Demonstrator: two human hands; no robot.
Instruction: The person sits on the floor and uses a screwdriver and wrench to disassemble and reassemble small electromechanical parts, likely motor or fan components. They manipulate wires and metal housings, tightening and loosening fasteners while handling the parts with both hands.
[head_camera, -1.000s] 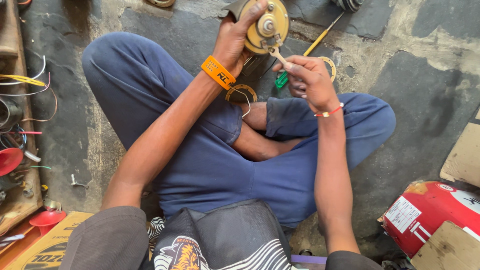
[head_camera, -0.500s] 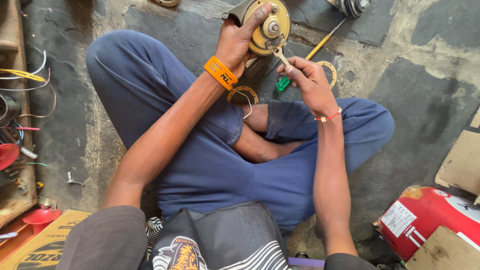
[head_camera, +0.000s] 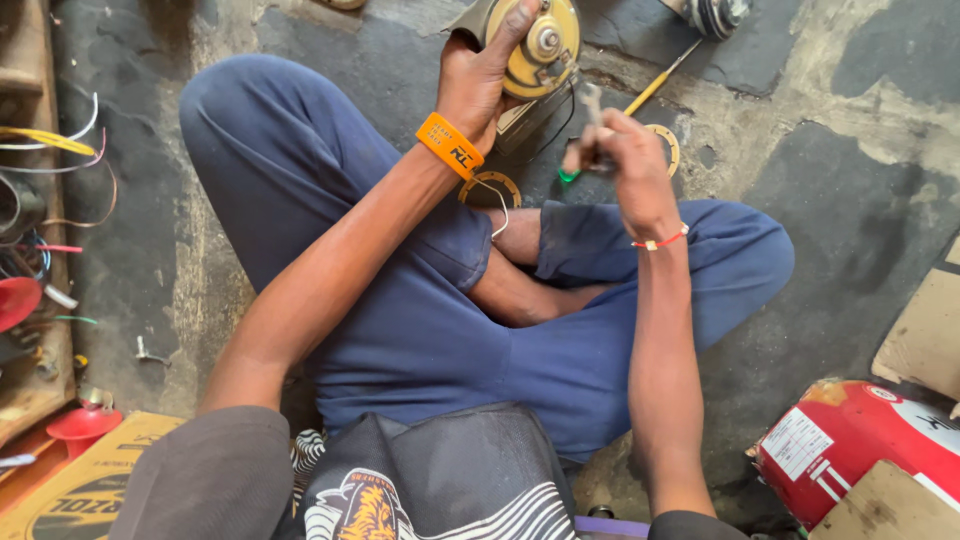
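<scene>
Looking down from my head camera, I am sitting cross-legged on the stained concrete floor (head_camera: 860, 150) in blue trousers. My left hand (head_camera: 478, 72) is gripping a round yellow motor housing (head_camera: 540, 45) up near the top of the frame, fingers closed around its rim and thumb lying across its face beside the silver hub in the middle; an orange wristband (head_camera: 449, 146) is sitting on that wrist. My right hand (head_camera: 625, 150) is closing around a small metal spanner (head_camera: 590, 105), whose open head is pointing up just beside the lower right edge of the housing, and a red thread bracelet (head_camera: 660, 241) is circling that wrist. A screwdriver with a yellow shaft (head_camera: 655, 85) is lying on the floor behind my right hand, and 2 flat brass-coloured rings (head_camera: 490, 188) are lying near my knees, 1 of them partly hidden by my right hand. To my left, loose coloured wires (head_camera: 60, 140) are trailing from a wooden bench. At the lower right, a red cylinder (head_camera: 860, 440) is lying on its side next to pieces of cardboard (head_camera: 925, 335).
</scene>
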